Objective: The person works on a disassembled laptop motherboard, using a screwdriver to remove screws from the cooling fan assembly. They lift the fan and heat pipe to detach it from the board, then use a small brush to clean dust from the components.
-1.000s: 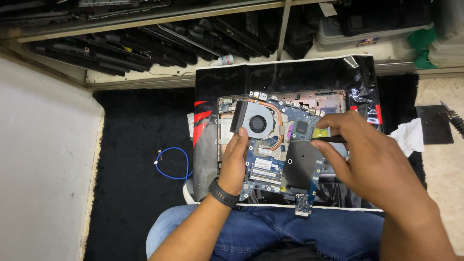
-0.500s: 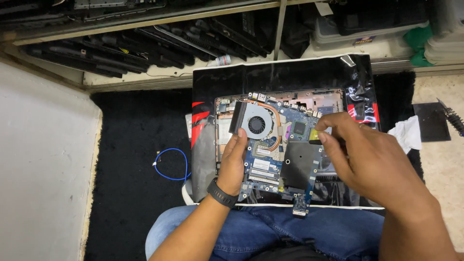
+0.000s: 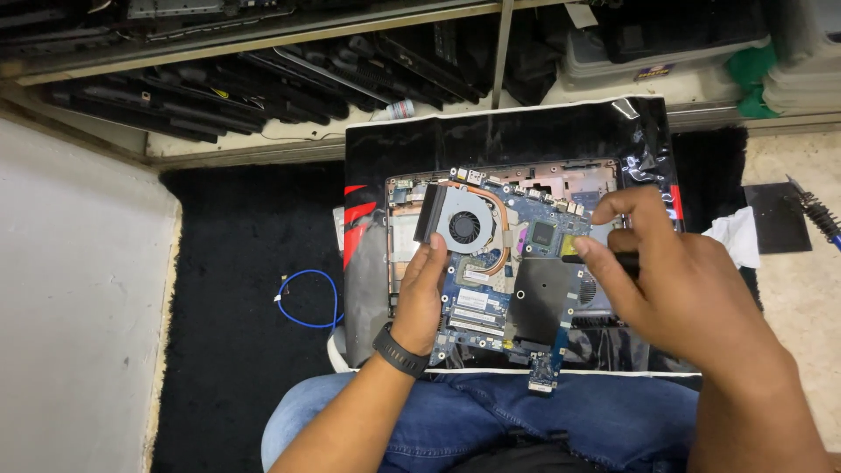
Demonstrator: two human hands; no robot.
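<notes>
An opened laptop (image 3: 517,263) is laid across the lap, its blue circuit board bared. A round grey fan (image 3: 466,226) is seen at its 10 o'clock. The left hand (image 3: 422,293) is pressed flat beneath the fan. A black tool (image 3: 604,260) is pinched by the right hand (image 3: 683,289) at 3 o'clock.

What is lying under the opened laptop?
Under the laptop lies a shiny black sheet with red marks, over a black mat. What is directly beneath the laptop is covered.
</notes>
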